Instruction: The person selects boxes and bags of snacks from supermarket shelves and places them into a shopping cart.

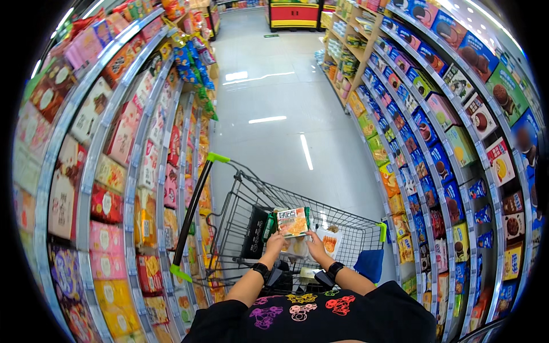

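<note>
A flat packet of snack food (pixel 293 223), with green ends and a golden picture on its face, is held above the shopping cart basket. My left hand (pixel 275 246) grips its lower left corner, and my right hand (pixel 316 245) grips the lower right one. Below lies the wire cart (pixel 360 231), turned sideways before me. Inside it are a white packet with an orange food picture (pixel 329 241), a clear pack of round items (pixel 296 248) and a pale box (pixel 309 274). Part of the cart's load is hidden behind my hands and the packet.
Shelves of boxed and bagged snacks (pixel 107 201) rise at the left. More shelves with blue biscuit boxes (pixel 441 163) line the right. The cart's black handle (pixel 193 214) with green ends is at left. Tiled floor (pixel 274 98) runs ahead to a red and yellow display (pixel 294 17).
</note>
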Demonstrator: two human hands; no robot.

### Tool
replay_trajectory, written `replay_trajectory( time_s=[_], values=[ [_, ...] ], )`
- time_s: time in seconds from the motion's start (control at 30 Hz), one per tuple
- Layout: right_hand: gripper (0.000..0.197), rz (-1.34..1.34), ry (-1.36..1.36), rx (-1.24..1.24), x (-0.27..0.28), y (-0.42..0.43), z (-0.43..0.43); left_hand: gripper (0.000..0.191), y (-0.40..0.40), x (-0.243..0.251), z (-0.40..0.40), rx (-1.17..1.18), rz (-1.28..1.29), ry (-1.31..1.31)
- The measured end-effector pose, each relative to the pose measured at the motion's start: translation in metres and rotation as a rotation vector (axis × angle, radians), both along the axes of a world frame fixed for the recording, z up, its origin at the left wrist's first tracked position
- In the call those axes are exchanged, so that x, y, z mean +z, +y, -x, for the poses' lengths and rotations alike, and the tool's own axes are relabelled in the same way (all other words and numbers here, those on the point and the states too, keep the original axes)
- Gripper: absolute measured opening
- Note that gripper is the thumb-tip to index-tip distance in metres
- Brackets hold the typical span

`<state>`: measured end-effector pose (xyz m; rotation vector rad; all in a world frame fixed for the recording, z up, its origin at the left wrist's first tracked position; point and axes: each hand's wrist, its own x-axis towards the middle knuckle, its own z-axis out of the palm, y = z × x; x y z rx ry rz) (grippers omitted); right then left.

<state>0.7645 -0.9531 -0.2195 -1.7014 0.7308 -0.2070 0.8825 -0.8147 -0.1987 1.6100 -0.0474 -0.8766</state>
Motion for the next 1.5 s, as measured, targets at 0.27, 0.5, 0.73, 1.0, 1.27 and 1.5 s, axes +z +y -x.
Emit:
replay_trajectory(
  time_s=[0.27, 0.5, 0.73, 1.0, 1.27, 1.5],
  values=[
    [0.028, 0.015, 0.033, 0.031, -0.007, -0.001, 0.097, 0.016, 0.021, -0.004, 0.117, 0.278, -0.080, -0.305],
    [0.021, -0.064, -0.015, 0.092, 0.026, 0.019, 0.188, 0.017, 0.032, 0.079, 0.241, 0.392, -0.166, -0.432],
    [0.020, 0.043, -0.139, 0.383, 0.061, 0.066, 0.224, 0.021, 0.084, 0.090, 0.335, 0.645, -0.227, -0.519],
    [0.023, 0.093, -0.324, 0.843, 0.099, 0.197, 0.248, 0.021, 0.217, 0.090, 0.451, 1.192, -0.385, -0.611],
    [0.021, -0.083, -0.442, 1.371, 0.117, 0.413, 0.311, 0.026, 0.368, 0.122, 0.602, 1.544, -0.640, -0.768],
    [0.025, -0.164, -0.748, 1.666, 0.205, 0.565, 0.410, 0.037, 0.478, 0.195, 0.699, 1.720, -0.858, -0.896]
  ],
)
